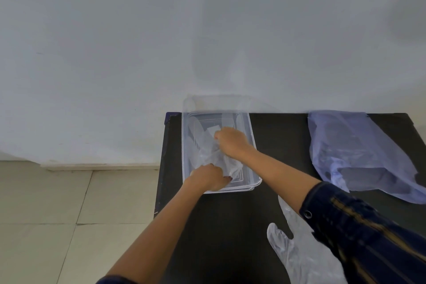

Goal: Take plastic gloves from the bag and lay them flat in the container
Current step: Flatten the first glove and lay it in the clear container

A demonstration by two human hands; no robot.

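Note:
A clear plastic container (253,143) stands at the table's far left, against the wall. Both my hands are inside it on a thin transparent glove (202,150). My left hand (211,178) pinches the glove's near end by the front wall. My right hand (231,142) grips its far part near the middle of the container. The glove lies crumpled between them, its fingers spread toward the back left. A pale blue plastic bag (359,154) lies slumped at the right. Another clear glove (297,253) lies flat on the table near me, partly under my right sleeve.
The black table (276,136) ends close to the container's left side, with tiled floor (69,214) below. A white wall rises right behind the table. Bare tabletop lies between container and bag.

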